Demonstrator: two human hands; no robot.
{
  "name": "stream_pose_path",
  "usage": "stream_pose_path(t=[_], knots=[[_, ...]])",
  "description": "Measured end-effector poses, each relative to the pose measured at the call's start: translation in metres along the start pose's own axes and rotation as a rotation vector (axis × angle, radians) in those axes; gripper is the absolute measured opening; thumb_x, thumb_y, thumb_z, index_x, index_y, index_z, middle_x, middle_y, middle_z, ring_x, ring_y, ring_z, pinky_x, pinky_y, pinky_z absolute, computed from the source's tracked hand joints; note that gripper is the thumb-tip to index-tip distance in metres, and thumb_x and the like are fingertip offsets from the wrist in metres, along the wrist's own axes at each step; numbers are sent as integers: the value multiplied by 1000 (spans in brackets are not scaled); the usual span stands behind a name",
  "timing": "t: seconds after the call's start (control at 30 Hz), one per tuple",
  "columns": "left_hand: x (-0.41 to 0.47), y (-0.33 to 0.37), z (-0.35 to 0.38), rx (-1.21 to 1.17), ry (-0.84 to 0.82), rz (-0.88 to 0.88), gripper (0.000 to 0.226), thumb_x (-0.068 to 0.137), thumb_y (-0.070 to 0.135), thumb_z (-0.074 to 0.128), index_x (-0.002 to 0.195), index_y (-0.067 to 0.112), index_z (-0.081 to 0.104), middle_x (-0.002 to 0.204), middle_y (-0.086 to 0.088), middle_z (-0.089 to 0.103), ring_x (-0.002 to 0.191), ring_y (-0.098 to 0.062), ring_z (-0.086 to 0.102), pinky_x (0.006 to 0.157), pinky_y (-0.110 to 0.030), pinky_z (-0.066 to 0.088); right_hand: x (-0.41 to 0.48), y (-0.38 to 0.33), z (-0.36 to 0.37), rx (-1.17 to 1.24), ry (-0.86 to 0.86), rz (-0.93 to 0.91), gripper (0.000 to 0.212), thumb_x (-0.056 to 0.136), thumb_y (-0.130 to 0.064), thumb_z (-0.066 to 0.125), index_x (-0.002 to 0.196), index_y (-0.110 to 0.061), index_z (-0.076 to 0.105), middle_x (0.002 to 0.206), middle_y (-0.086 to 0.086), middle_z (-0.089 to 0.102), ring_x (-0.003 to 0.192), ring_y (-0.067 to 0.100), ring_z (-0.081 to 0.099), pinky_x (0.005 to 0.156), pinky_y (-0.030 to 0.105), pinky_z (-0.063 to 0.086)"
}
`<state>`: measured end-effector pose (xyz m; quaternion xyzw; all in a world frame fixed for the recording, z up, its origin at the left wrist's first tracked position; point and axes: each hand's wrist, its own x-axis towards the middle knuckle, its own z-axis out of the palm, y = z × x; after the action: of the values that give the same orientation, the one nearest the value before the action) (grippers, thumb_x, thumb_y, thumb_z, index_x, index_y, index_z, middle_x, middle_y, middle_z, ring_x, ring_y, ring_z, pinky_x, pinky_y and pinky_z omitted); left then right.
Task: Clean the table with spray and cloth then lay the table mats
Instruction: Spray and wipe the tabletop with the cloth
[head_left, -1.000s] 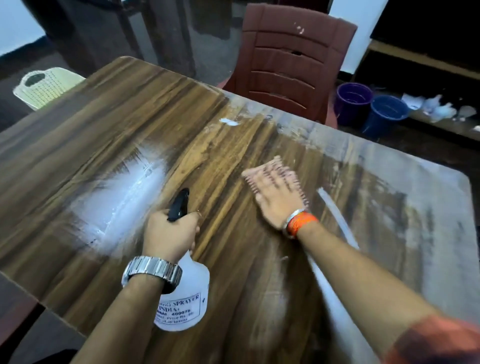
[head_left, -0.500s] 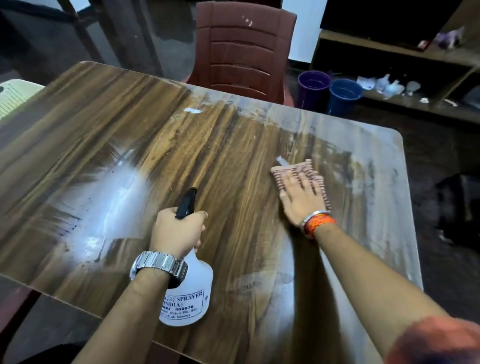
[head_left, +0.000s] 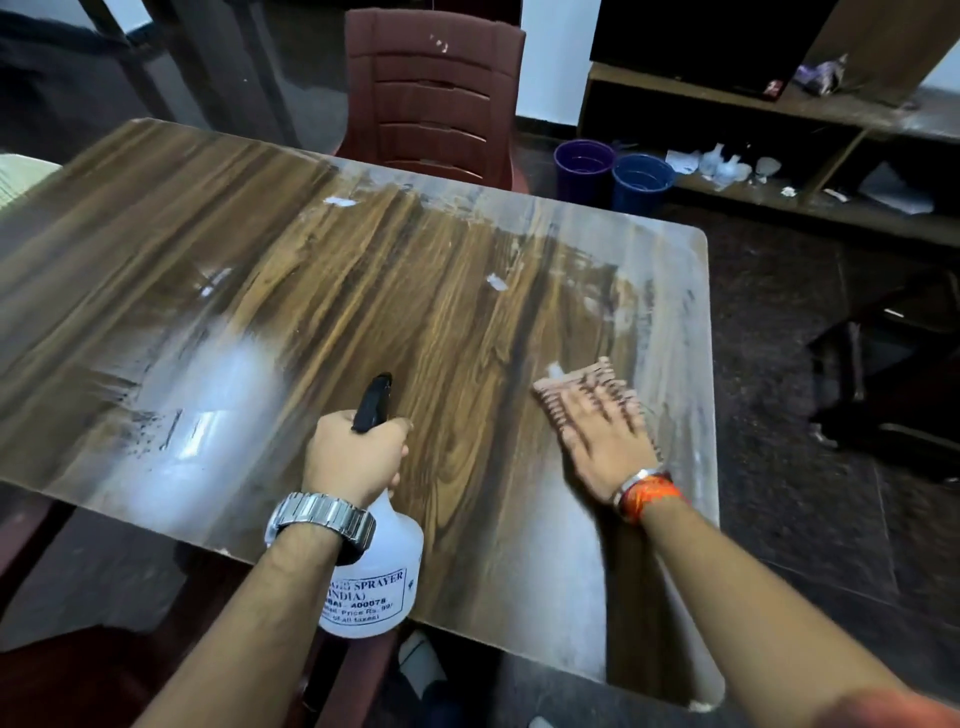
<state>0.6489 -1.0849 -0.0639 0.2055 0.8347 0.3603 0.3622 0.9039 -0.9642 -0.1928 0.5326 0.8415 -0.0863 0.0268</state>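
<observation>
The wooden table (head_left: 322, 291) has a wood-grain top with pale wet smears on its left front and right side. My left hand (head_left: 358, 457) grips the neck of a white spray bottle (head_left: 376, 582) with a black nozzle, held over the table's near edge. My right hand (head_left: 605, 441) lies flat, fingers straight, pressing a pink striped cloth (head_left: 582, 382) onto the table near its right side. No table mats are in view.
A maroon plastic chair (head_left: 436, 93) stands at the far edge. Two small scraps of white (head_left: 496, 281) lie on the tabletop. A purple bucket (head_left: 584, 166) and a blue bucket (head_left: 641, 182) sit on the floor beside a low shelf (head_left: 779, 156) with clutter.
My right hand has slid the cloth rightward and nearer, toward the table's right edge. The left hand has kept its hold on the bottle. The view has shifted right.
</observation>
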Motion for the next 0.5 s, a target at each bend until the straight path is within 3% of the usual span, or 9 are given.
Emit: stream_pose_path(t=[0.07,0.1,0.2,0.3,0.4,0.5], knots=[[-19,-7,7,13,4,5,19,80,21,68,73,4,72,41,5,58,32,-13,50,40,-19,46,-4,7,-1,64,-30,149,65,88,-50,10,151,-33,16,158,-13,13,147,16,9,117,45,0],[-29,-10,11,22,0,3,19,80,21,68,73,4,72,40,4,57,32,-12,51,40,-19,45,-14,-1,0,61,-5,133,65,89,-48,14,151,-31,19,158,-11,15,146,19,13,117,48,2],[-51,-16,21,68,-17,13,21,80,24,68,71,6,74,37,3,56,30,-11,52,46,-21,46,-71,-46,14,-12,61,-218,58,92,-43,28,149,-31,23,156,-6,22,146,24,15,115,56,9],[-64,-20,28,65,-12,33,24,78,28,69,64,9,72,41,0,60,34,-14,55,61,-32,56,-140,-86,26,24,-3,-514,57,93,-42,35,149,-30,26,153,-8,32,145,22,16,112,53,9],[-75,-17,33,55,-8,62,25,77,29,68,62,10,71,45,-3,63,35,-15,56,60,-30,53,-168,-69,34,-25,-46,-610,54,96,-43,32,148,-31,28,152,-12,33,144,20,23,111,48,10],[-82,-15,37,10,-30,71,22,78,25,69,64,7,71,48,-4,63,34,-17,55,55,-32,53,-172,-22,30,-36,-68,-629,53,97,-44,29,149,-33,24,154,-14,28,145,18,19,113,46,9]])
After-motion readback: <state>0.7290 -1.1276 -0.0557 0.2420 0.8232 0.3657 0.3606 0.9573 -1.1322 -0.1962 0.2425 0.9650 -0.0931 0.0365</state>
